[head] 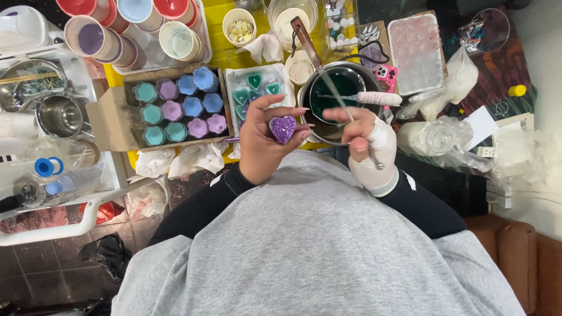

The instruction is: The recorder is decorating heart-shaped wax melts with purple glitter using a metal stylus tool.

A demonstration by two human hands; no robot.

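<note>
- Where the worktop [225, 55] shows through at twelve o'clock it is yellow, crowded almost edge to edge; dark floor tiles [47, 269] lie at eight o'clock and a brown seat [527, 257] at four o'clock.
- At eleven o'clock stands a tray of paper cups [140, 32], and below it a cardboard box [111, 117] packed with small blue, teal and lilac flower-shaped moulds.
- A white tray of teal hearts [254, 88] sits just left of the metal pot [342, 96], whose dark green liquid fills it at twelve o'clock; a wooden-handled tool rests across its rim.
- At nine o'clock a steel bowl [58, 117] and clear bottles crowd a white rack; at two o'clock lie a clear mould tray [415, 52] and plastic bags.
- Open room is scant: only the narrow strip between the pot and the grey sweatshirt, where both hands hover.
- The left hand [263, 143], bare, curls its fingers round a glittery purple heart [283, 127], pinched at the fingertips just left of the pot's rim.
- The right hand [366, 146], gloved white, is closed narrowly on a thin metal rod [336, 93] that slants up over the pot.
</note>
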